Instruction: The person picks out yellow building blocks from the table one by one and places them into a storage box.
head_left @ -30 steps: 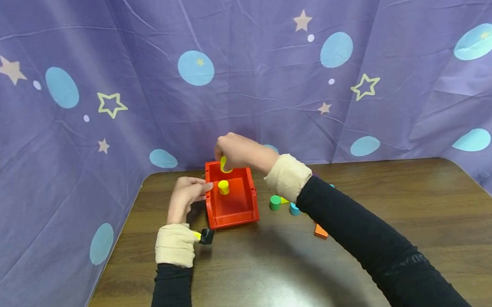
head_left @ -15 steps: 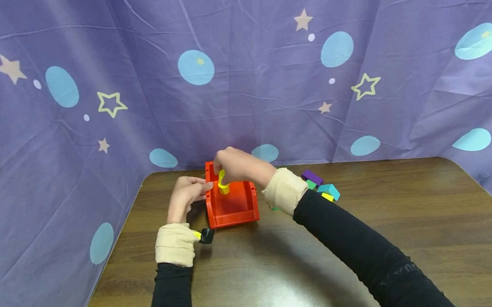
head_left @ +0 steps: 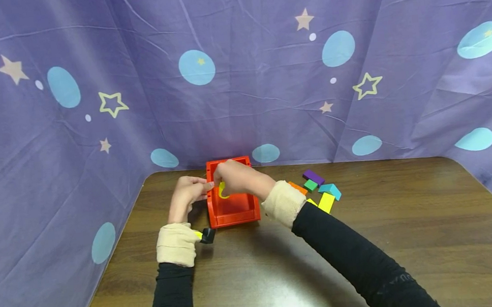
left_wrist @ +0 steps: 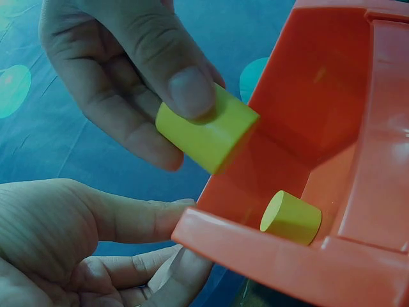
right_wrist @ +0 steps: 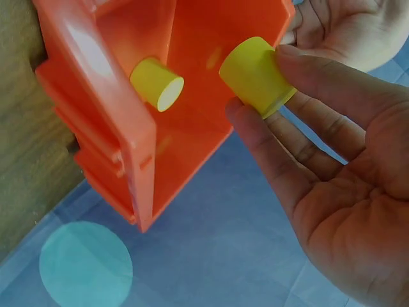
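Note:
My right hand pinches a yellow cylinder block between thumb and fingers, over the open red bin. Inside the bin lies a second yellow cylinder block, which my right hand hides in the head view. At the bin's left side my left hand grips the wall, thumb on one face and fingers on the other. The left wrist view shows the held cylinder tilted close above the bin's edge, apart from the block inside.
Several coloured blocks lie right of the bin, among them a purple block, a blue triangle, a yellow block and an orange block. A patterned purple cloth hangs behind the wooden table.
My right hand has come down and nearer over the bin with the yellow cylinder, covering the block inside. More loose blocks show beside my right arm. My left hand keeps its grip.

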`<state>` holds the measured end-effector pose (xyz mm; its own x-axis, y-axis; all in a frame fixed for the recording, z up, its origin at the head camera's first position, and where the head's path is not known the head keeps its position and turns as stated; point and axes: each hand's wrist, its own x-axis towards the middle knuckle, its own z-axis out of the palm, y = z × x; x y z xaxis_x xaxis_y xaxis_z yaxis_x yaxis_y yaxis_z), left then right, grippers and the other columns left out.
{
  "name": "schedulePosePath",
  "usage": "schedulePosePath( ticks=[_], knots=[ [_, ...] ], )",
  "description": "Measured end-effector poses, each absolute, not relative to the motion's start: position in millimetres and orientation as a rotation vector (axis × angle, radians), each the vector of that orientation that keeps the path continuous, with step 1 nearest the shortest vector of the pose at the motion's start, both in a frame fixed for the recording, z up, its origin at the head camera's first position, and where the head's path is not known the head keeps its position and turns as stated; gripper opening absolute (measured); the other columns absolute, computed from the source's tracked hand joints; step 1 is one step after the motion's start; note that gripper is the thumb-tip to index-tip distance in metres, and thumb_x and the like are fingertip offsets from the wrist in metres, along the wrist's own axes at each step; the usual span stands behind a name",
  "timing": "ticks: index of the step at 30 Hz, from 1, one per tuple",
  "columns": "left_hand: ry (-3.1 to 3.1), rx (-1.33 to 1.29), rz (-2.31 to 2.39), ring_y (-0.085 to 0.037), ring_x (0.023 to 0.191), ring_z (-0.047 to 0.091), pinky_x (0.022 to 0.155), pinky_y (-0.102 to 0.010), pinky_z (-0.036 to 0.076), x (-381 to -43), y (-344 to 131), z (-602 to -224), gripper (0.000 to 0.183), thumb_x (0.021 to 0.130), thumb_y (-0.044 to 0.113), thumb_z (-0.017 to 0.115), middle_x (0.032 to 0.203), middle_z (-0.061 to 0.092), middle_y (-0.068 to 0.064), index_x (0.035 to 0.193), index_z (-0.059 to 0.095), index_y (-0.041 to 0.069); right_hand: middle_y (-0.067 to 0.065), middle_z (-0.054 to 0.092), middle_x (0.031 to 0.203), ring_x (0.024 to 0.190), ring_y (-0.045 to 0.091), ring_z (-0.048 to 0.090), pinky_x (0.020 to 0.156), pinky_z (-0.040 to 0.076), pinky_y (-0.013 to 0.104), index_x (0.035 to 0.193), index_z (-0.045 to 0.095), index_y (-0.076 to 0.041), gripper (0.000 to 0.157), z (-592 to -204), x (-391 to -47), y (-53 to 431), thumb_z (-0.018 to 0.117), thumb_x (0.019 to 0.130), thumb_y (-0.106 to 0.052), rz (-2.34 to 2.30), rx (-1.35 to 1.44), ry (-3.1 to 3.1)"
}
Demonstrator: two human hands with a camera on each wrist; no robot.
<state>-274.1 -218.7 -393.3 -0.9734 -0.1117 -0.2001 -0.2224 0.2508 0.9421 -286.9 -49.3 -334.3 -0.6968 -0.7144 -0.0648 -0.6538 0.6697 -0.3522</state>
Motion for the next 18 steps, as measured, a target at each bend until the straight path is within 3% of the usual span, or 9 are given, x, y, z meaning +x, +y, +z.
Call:
schedulePosePath(
  ticks=[4,11,18],
  knots=[
    [2.428,-0.375,1.799,-0.006,0.07,0.06,0.072,-0.022,0.062,-272.8,-215.5,-390.5,0.033,0.093,0.005,0.069,0.089,0.064,-0.005,0.12,0.064,-0.014,0.01,0.077,0.103,0.095,0.023,0.069,0.089,0.059,0.034,0.104,0.077,0.0,0.02,-339.6,-285.2,-50.8,0.081,0.085,-0.002,-0.469,-1.094,2.688],
    [2.446,-0.395,1.767,-0.005,0.071,0.059,0.09,-0.036,0.062,-274.2,-215.7,-392.4,0.035,0.095,0.008,0.069,0.088,0.062,-0.002,0.122,0.063,-0.013,0.009,0.077,0.105,0.094,0.021,0.068,0.087,0.06,0.031,0.105,0.078,-0.001,0.021,-354.9,-282.8,-52.0,0.082,0.085,-0.004,-0.486,-1.061,2.687],
    [2.423,-0.343,1.82,-0.006,0.071,0.061,0.071,-0.023,0.062,-273.0,-216.3,-392.2,0.03,0.092,0.004,0.069,0.082,0.064,-0.001,0.114,0.066,-0.015,0.008,0.077,0.102,0.087,0.019,0.066,0.082,0.059,0.029,0.103,0.078,-0.002,0.018,-366.2,-280.7,-54.4,0.081,0.085,-0.005,-0.471,-1.062,2.69]
  ],
)
